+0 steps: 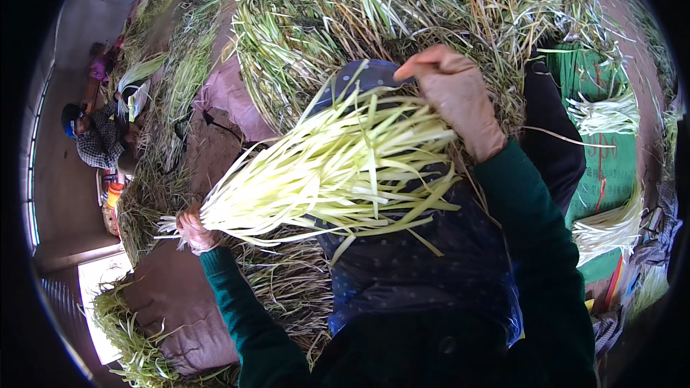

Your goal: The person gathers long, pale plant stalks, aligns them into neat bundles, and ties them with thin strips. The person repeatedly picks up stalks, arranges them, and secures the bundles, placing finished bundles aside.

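Observation:
My left hand (197, 231) grips a bunch of pale yellow-green leaves (323, 172), probably blanched garlic chives, near their white stem ends. The leaves fan out to the right above my lap, over a dark polka-dot apron (399, 264). My right hand (453, 91), in what looks like a thin glove, is at the upper right edge of the fanned leaves. Its fingers are bent, and whether they pinch a leaf is hidden. Beyond my knees lies a large heap of mixed green and dry leaves (377, 16).
At right, a green woven sack (598, 167) bearing writing carries two pale bunches (606, 113). A brownish sheet (178, 302) lies at lower left, with trimmed stalks (291, 280) beside it. A person in a checked shirt (99, 140) sits at left by another leaf pile (183, 70).

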Tool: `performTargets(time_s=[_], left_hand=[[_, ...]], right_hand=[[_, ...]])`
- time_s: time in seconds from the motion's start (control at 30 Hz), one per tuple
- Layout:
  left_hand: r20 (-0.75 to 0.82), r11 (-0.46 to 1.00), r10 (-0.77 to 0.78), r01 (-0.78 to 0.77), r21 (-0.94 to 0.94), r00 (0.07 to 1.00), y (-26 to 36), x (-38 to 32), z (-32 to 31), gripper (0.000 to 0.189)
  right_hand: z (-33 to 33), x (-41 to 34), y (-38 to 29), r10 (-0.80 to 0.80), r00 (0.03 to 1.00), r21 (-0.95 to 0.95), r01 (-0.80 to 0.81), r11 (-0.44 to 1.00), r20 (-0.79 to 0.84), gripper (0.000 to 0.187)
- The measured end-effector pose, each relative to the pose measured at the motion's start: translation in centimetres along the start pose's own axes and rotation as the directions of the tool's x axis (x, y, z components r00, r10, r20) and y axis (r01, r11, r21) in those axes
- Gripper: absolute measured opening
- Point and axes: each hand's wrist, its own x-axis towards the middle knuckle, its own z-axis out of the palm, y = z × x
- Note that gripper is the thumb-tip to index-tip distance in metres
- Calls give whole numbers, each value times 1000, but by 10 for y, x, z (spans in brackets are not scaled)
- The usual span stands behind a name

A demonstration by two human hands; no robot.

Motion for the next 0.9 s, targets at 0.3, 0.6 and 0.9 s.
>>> performTargets(time_s=[0.3, 0.6, 0.9], left_hand=[[91, 999, -32, 34, -30, 995, 2, -4, 23, 38], [251, 994, -99, 107, -19, 963, -2, -10, 19, 43], [334, 982, -166, 188, -34, 928, -1, -13, 20, 30]], right_hand=[[-74, -59, 36, 370, 925, 28, -369, 929, -90, 25], [-73, -104, -11, 257, 966, -172, -260, 950, -41, 13], [-20, -88, -26, -209, 909, -650, 406, 643, 361, 19]])
